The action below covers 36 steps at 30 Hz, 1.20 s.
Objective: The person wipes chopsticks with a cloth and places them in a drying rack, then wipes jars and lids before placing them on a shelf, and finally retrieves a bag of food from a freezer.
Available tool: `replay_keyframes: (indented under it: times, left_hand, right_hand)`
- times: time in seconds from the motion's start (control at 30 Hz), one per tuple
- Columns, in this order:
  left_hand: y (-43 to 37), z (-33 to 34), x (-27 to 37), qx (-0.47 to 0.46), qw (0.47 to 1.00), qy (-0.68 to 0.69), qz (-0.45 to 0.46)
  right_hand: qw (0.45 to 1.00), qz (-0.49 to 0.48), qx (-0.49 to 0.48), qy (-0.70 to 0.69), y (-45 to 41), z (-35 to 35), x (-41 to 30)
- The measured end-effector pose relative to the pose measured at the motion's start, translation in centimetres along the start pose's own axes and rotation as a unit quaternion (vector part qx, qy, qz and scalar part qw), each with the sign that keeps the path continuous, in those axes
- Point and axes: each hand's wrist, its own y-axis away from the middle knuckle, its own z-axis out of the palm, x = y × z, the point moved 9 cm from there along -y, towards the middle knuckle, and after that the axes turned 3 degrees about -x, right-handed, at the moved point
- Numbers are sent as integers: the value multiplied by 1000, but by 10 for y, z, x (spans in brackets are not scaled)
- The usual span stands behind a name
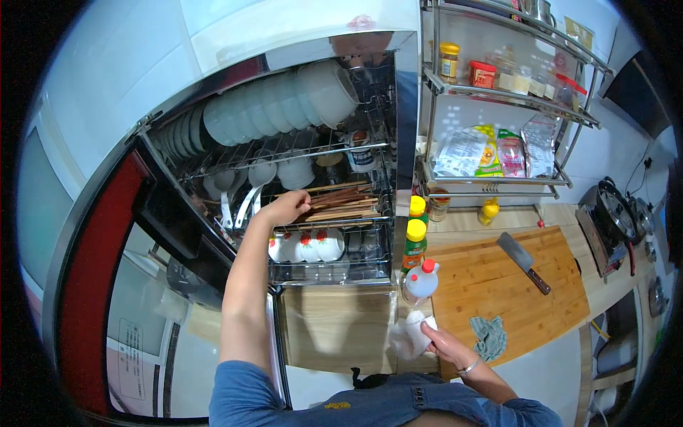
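My left hand [288,207] reaches into the dish cabinet, its fingers curled at the left ends of a pile of wooden chopsticks [344,204] lying on the middle wire rack; whether it grips any is hidden. White ladles [261,173] and stacked small white bowls [296,172] are behind and left of it. Below are white cups with red flowers [307,245]. My right hand [443,344] holds a crumpled white cloth or tissue [413,333] over the counter, near a white plastic bottle with a red cap [422,282].
The cabinet's red door [98,256] stands open at the left. Large white bowls [277,101] fill the top rack. A cleaver [517,253] and a green cloth [489,337] lie on the wooden cutting board [464,288]. A metal shelf [512,96] holds jars and packets.
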Motion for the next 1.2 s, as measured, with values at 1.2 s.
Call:
replay_keyframes:
  times: [1.2]
  left_hand:
    - [180, 185, 182, -33, 695, 708, -120]
  right_hand:
    - [942, -268, 99, 178, 12, -9, -164]
